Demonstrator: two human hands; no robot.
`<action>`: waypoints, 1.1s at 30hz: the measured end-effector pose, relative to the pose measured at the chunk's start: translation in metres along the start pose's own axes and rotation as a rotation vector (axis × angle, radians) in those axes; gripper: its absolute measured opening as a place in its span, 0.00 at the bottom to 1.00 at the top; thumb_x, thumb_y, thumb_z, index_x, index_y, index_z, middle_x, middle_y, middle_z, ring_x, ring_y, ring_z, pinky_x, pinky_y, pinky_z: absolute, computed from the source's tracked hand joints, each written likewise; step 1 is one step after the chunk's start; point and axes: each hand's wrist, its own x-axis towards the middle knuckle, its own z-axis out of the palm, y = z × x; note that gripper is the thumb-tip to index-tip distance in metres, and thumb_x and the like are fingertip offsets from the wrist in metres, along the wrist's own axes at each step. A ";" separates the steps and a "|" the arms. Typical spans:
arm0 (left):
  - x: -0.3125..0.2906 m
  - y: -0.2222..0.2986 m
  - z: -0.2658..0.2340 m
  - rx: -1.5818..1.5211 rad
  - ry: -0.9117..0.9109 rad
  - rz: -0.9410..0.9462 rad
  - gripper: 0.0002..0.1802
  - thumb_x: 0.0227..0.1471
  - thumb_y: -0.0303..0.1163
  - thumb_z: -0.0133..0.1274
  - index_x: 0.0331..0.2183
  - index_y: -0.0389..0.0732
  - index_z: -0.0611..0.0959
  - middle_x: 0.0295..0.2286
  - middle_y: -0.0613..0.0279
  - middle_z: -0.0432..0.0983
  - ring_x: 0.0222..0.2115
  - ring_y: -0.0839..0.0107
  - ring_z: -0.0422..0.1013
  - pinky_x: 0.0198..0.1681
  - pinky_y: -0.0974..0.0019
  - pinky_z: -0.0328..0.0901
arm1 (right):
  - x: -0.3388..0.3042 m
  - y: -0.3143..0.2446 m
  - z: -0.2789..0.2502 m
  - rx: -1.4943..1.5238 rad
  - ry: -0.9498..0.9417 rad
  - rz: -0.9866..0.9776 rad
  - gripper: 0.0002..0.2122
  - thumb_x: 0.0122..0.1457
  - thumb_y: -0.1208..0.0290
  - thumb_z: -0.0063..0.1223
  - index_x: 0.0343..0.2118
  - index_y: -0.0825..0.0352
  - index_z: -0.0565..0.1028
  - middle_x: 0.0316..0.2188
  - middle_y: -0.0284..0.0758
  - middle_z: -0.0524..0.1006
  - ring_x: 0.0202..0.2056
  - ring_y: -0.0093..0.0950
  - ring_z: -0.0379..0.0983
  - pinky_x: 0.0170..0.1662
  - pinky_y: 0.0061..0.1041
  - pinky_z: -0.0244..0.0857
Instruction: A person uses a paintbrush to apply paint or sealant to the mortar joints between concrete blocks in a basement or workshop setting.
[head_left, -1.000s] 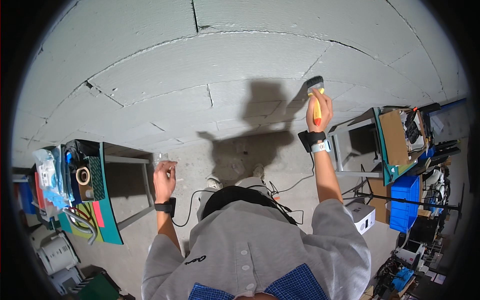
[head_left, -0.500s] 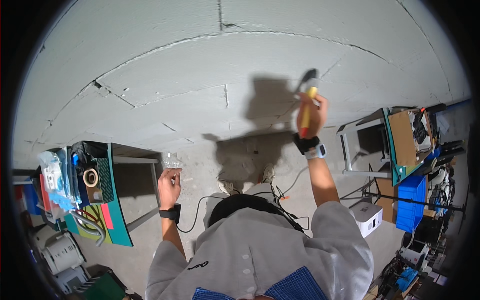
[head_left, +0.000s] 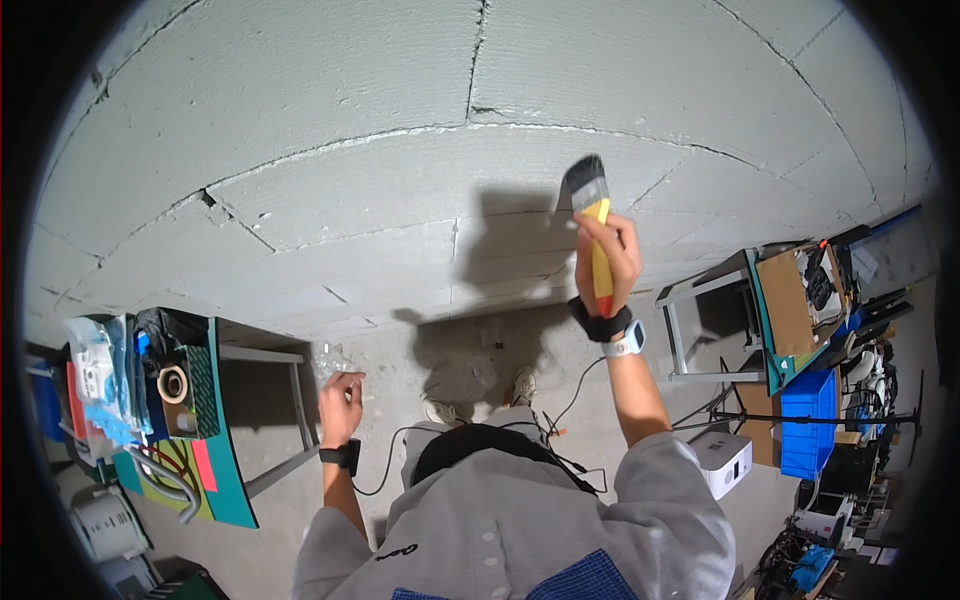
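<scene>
- Head view: the right grip (head_left: 625, 262) is closed round the yellow handle of a paintbrush (head_left: 600, 262); the palm side is hidden, so the full hold cannot be seen.
- Paintbrush: its dark bristles point up beyond the right grip, against the pale block wall (head_left: 340, 175); the bristle ends look blurred, and whether they touch it cannot be told; its red end lies toward the wrist.
- Left grip (head_left: 340, 405): well apart from the right one, fingers loosely curled; whether anything is pinched there cannot be told; clear plastic (head_left: 328, 358) shows just beyond the fingertips.
- Left of the left grip: a teal worktop (head_left: 232, 480) bearing plastic packets (head_left: 95, 375).
- Right of the right grip: a cardboard box (head_left: 785, 305) and a blue crate (head_left: 808, 425); darker clutter past them is hard to make out.
</scene>
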 end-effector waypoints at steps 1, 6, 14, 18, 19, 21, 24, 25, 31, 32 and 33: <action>0.002 0.000 0.001 0.008 -0.001 0.023 0.09 0.57 0.24 0.55 0.38 0.39 0.88 0.35 0.51 0.81 0.25 0.57 0.78 0.32 0.58 0.70 | 0.011 -0.002 -0.004 0.023 0.005 -0.025 0.12 0.56 0.81 0.61 0.42 0.61 0.85 0.36 0.37 0.79 0.31 0.28 0.80 0.32 0.25 0.76; 0.015 0.019 0.013 0.007 -0.022 0.033 0.09 0.57 0.24 0.55 0.38 0.40 0.88 0.34 0.51 0.81 0.26 0.56 0.78 0.33 0.57 0.70 | 0.042 -0.021 0.003 0.147 -0.167 -0.120 0.13 0.55 0.82 0.61 0.41 0.59 0.85 0.37 0.37 0.80 0.31 0.29 0.80 0.33 0.25 0.75; 0.020 0.044 0.029 -0.017 0.021 0.062 0.09 0.57 0.22 0.55 0.38 0.37 0.87 0.32 0.50 0.80 0.25 0.56 0.77 0.32 0.59 0.70 | 0.046 0.037 -0.043 -0.039 0.066 -0.082 0.12 0.55 0.76 0.64 0.43 0.59 0.85 0.34 0.39 0.82 0.31 0.31 0.81 0.32 0.26 0.75; 0.021 0.058 0.038 -0.003 0.011 0.050 0.08 0.57 0.22 0.56 0.37 0.37 0.88 0.32 0.49 0.80 0.24 0.56 0.77 0.31 0.59 0.69 | 0.053 0.029 -0.034 0.027 -0.102 -0.230 0.12 0.55 0.76 0.64 0.43 0.60 0.85 0.32 0.39 0.82 0.30 0.32 0.82 0.32 0.26 0.75; 0.022 0.061 0.040 0.003 0.016 0.038 0.08 0.57 0.22 0.56 0.37 0.37 0.88 0.33 0.49 0.80 0.24 0.56 0.77 0.31 0.59 0.70 | 0.056 0.032 -0.035 0.024 -0.095 -0.215 0.12 0.55 0.77 0.63 0.43 0.60 0.85 0.32 0.39 0.83 0.30 0.32 0.82 0.32 0.26 0.75; 0.022 0.068 0.043 0.024 0.029 0.055 0.08 0.56 0.22 0.56 0.37 0.37 0.88 0.33 0.49 0.80 0.24 0.56 0.77 0.32 0.58 0.70 | 0.059 0.045 -0.042 0.027 -0.085 -0.197 0.12 0.56 0.77 0.63 0.43 0.60 0.85 0.32 0.39 0.83 0.30 0.33 0.82 0.32 0.26 0.75; 0.019 0.074 0.047 0.060 0.055 0.056 0.09 0.55 0.21 0.56 0.38 0.38 0.88 0.34 0.49 0.81 0.26 0.55 0.77 0.34 0.58 0.70 | 0.056 0.085 -0.076 0.020 0.093 -0.094 0.11 0.57 0.78 0.62 0.43 0.61 0.85 0.32 0.40 0.84 0.31 0.33 0.83 0.33 0.26 0.75; 0.017 0.073 0.048 0.071 0.075 0.063 0.10 0.54 0.21 0.56 0.38 0.38 0.88 0.34 0.49 0.81 0.27 0.55 0.78 0.35 0.58 0.71 | 0.058 0.095 -0.084 0.060 0.138 -0.091 0.10 0.58 0.79 0.62 0.43 0.62 0.85 0.33 0.40 0.84 0.32 0.33 0.83 0.34 0.26 0.75; 0.008 0.074 0.061 0.116 0.094 -0.009 0.14 0.51 0.19 0.57 0.41 0.40 0.87 0.37 0.49 0.81 0.30 0.55 0.79 0.37 0.57 0.71 | 0.055 0.086 -0.079 0.065 -0.038 -0.223 0.12 0.54 0.76 0.66 0.42 0.62 0.85 0.34 0.40 0.85 0.30 0.31 0.83 0.32 0.27 0.77; 0.008 0.079 0.064 0.107 0.089 -0.004 0.14 0.51 0.19 0.57 0.41 0.39 0.87 0.37 0.49 0.81 0.30 0.55 0.79 0.37 0.57 0.72 | 0.058 0.080 -0.076 0.131 -0.090 -0.207 0.12 0.54 0.78 0.65 0.42 0.63 0.85 0.34 0.40 0.85 0.32 0.32 0.83 0.34 0.27 0.77; 0.007 0.086 0.066 0.098 0.087 0.000 0.14 0.51 0.19 0.57 0.41 0.39 0.87 0.37 0.49 0.81 0.30 0.55 0.79 0.37 0.57 0.72 | 0.061 0.077 -0.075 0.199 -0.140 -0.194 0.12 0.55 0.80 0.64 0.43 0.64 0.85 0.34 0.41 0.85 0.33 0.33 0.84 0.35 0.26 0.77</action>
